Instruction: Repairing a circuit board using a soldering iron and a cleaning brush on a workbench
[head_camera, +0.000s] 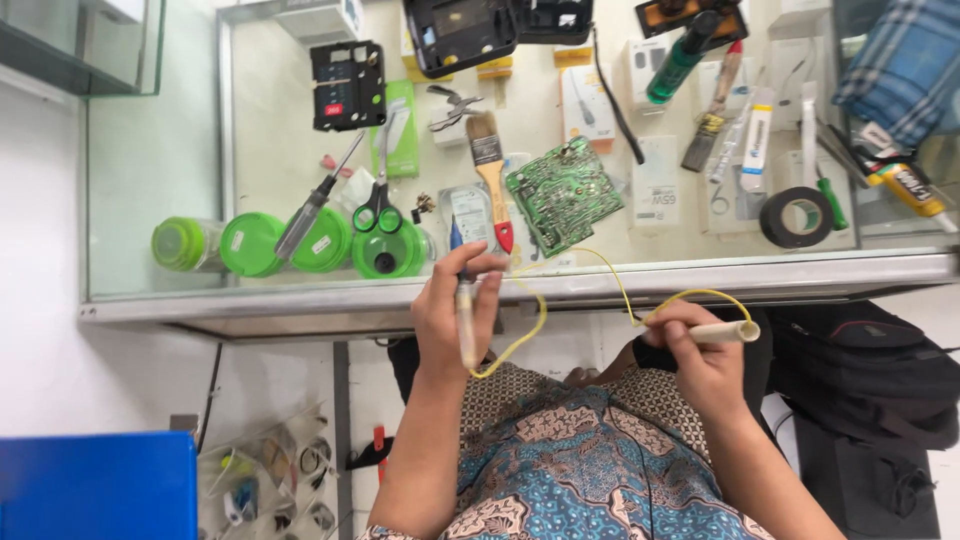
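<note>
Left hand (455, 310) gripped a pen-like probe (466, 325) upright, right hand (700, 350) closed on a second, level probe (722, 332), their yellow leads (530, 325) trailing slack toward the green board (563, 193) on the glass counter (180, 150).

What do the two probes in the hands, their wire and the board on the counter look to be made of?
The probes, left and right, look like cream matt plastic tubes, plain and unshiny. The yellow wire seems plastic-insulated, bending in soft loops. The circuit board looks like green laminate with pale printed traces. The counter appears to be clear glass in a dull metal frame.
</note>
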